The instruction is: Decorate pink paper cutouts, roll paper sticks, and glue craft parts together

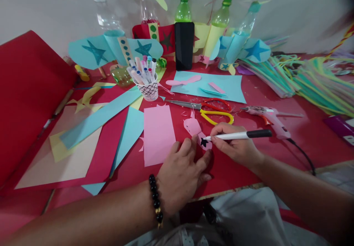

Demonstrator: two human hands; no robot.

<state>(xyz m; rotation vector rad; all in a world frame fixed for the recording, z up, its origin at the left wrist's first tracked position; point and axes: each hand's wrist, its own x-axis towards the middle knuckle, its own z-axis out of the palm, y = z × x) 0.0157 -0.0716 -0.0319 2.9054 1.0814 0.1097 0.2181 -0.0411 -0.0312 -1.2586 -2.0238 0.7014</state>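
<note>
A black-and-white marker pen (pixel 238 135) is pinched in my right hand (pixel 238 146), its tip on a black star (pixel 204 142) drawn on a small pink paper cutout (pixel 193 126). My left hand (pixel 184 168) lies on the table with fingers spread, its fingertips touching the lower edge of that cutout. A pink paper rectangle (pixel 159 133) lies just left of the cutout, partly beside my left fingers. Behind the cutout rest scissors (pixel 204 107) with one red and one yellow handle.
A paper cup (pixel 149 91) of several markers stands behind the pink rectangle. A pink glue gun (pixel 273 120) with a black cord lies at right. Plastic bottles dressed in paper, such as a green-capped bottle (pixel 183 8), and a black phone (pixel 184 46) line the wall. Coloured sheets, like a blue strip (pixel 102 117), overlap at left.
</note>
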